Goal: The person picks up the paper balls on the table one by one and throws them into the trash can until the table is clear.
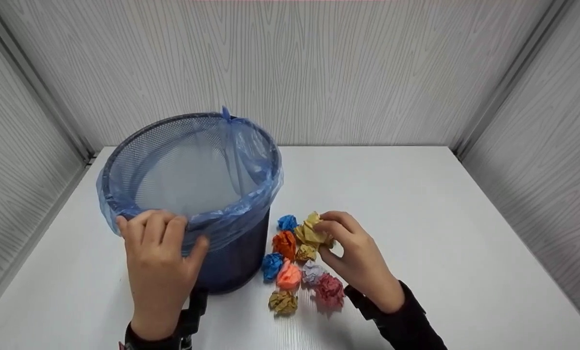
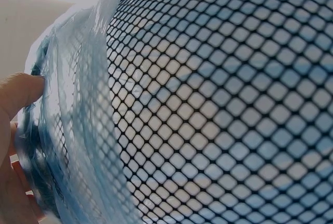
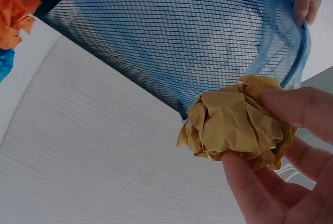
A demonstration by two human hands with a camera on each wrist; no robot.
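Observation:
A dark mesh trash can (image 1: 236,265), lined with a translucent blue plastic bag (image 1: 222,221), stands left of centre in the head view. My left hand (image 1: 161,262) grips its near rim, fingers curled over the edge and thumb on the outside; the left wrist view shows the thumb (image 2: 23,91) against the folded bag. To the right of the can, my right hand (image 1: 363,257) pinches a crumpled yellow paper ball (image 1: 311,232) between thumb and fingers. That paper ball (image 3: 237,122) is held off the table in the right wrist view.
Several crumpled paper balls lie beside the can, among them an orange-red one (image 1: 284,244), a blue one (image 1: 272,266), a pink one (image 1: 289,275), a dark red one (image 1: 330,290) and a mustard one (image 1: 283,302). White panels (image 1: 348,73) enclose the white table (image 1: 440,233).

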